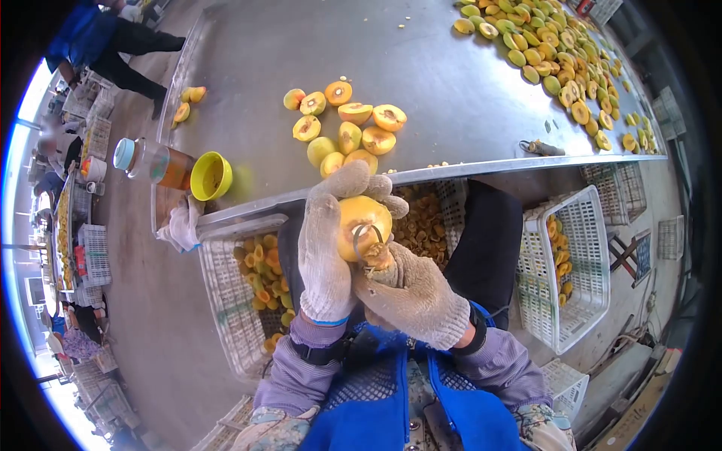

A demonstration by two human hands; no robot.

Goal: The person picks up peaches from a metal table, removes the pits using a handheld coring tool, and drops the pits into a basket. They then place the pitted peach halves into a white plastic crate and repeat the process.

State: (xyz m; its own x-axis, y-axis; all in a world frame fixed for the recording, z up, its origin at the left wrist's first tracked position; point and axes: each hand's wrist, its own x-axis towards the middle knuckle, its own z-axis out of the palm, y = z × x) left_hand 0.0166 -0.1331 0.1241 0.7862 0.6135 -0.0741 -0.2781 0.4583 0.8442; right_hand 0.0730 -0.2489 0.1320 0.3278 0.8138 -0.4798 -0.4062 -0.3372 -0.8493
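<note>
My left hand (325, 244), in a pale knit glove, is wrapped around a yellow halved fruit (362, 219) with its cut face up. My right hand (417, 293), gloved too, grips a tool with a curved metal loop (368, 239) at its tip; the loop lies against the fruit's cut face. Most of the tool's handle is hidden in the glove. Just beyond my hands, a loose group of fruit halves (350, 137) lies on the metal table (248, 83).
A yellow-green cup (211, 177) and a jar (154, 163) stand at the table's left corner. Many fruit halves (556, 45) are heaped at the far right. White crates (226, 316) flank my legs. A person (98, 37) stands at the upper left.
</note>
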